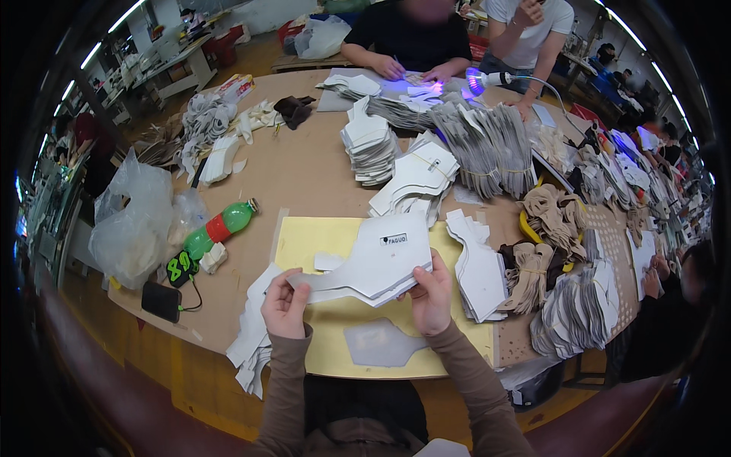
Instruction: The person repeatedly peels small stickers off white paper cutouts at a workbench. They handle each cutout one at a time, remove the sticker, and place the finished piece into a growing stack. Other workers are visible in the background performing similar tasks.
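Observation:
Between my two hands a small stack of white cut shoe-upper pieces (381, 263) is held up over a yellow board (316, 354). Fingers and thumb of my left hand (288, 303) pinch the narrow strip end. My right hand (431, 293) grips the wide end at its lower right corner. The top piece carries a small dark printed mark. Below the stack, a grey translucent template (381, 341) lies flat on the board. A small white scrap (328, 261) rests near the board's left side. More white pieces (255, 335) overlap at the board's left edge, and another pile (478, 266) lies to its right.
Stacked pieces (415, 171) and grey bundles (487, 148) fill the table's far middle. A green bottle (221, 228), plastic bag (133, 217) and black power bank (161, 302) are at left. Tied beige bundles (529, 274) sit right. A lit lamp (478, 81) stands near two people opposite.

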Available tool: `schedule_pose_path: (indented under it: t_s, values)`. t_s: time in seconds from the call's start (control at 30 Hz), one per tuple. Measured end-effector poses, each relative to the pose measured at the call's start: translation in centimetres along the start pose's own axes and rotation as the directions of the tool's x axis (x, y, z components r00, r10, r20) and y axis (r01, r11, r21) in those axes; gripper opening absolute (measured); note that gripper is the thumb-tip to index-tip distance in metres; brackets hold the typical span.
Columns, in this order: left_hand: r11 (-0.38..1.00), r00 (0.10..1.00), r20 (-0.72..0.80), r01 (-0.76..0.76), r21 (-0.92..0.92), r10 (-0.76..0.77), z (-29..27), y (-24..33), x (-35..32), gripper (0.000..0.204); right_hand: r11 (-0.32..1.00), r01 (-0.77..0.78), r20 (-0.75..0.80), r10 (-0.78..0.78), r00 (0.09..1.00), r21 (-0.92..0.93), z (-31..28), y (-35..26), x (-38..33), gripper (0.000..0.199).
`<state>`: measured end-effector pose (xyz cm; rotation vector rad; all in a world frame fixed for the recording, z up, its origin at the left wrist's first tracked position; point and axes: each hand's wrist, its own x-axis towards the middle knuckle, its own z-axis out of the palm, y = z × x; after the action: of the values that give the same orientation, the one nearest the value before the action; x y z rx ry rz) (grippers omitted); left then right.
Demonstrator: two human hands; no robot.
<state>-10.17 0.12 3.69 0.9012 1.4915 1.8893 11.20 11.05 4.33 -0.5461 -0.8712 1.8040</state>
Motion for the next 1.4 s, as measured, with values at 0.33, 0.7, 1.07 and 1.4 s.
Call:
schedule_pose_path:
  t_s: [0.33,0.7,1.07,1.4]
  values:
    - [0.973,0.972,-0.124,-0.184,0.137,0.201,0.2,1.0,1.7,0.037,0.994,0.044,0.073,-0.037,0.997,-0.103,0.6,0.2,-0.9,0.03]
    - [0.594,0.603,0.242,-0.495,-0.634,0.76,2.8,13.3,-0.1,0.005,0.993,0.059,0.033,-0.056,0.998,-0.099,0.7,-0.1,-0.8,0.033]
    - [0.342,0.369,0.292,-0.077,-0.937,0.882,8.0,16.4,1.3,0.021,0.992,0.106,-0.008,-0.106,0.994,-0.076,0.8,-0.2,-0.6,0.032]
    - [0.436,0.508,0.368,-0.016,-0.9,0.779,7.7,16.5,1.7,0.017,0.995,0.076,-0.066,-0.08,0.995,-0.063,0.9,-0.5,-0.5,0.033]
